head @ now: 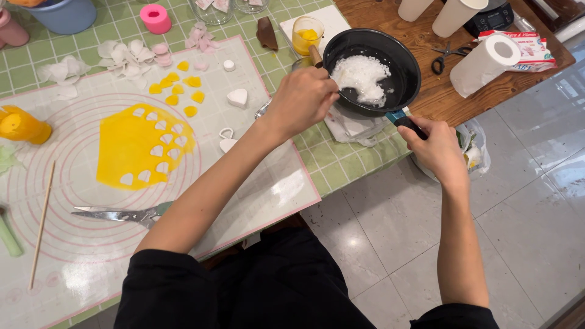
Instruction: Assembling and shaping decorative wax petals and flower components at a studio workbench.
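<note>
The left hand (pixel 301 100) is closing around a wooden-handled tool (pixel 315 56) and holding its tip inside the black pan (pixel 399 73), while the right hand (pixel 439 149) is gripping the pan's dark handle (pixel 405 123) just past the counter's (pixel 341 167) right edge. The pan is sitting at that edge, partly over a white cloth, and a mound of white flakes (pixel 362 74) is lying in it, mostly solid, with a little clear liquid showing beside it; by the look of it, the melting is only beginning and most of the flakes are yet to go. Further left on the counter, a silicone mat (pixel 262 183) is carrying a rolled yellow sheet (pixel 143 146) with heart-shaped holes already cut from it, and the yellow cut-outs (pixel 180 85) are lying near the mat's far edge. Scissors (pixel 122 214) are resting near the mat's front edge, and a thin wooden stick (pixel 41 222) is lying towards its left side.
</note>
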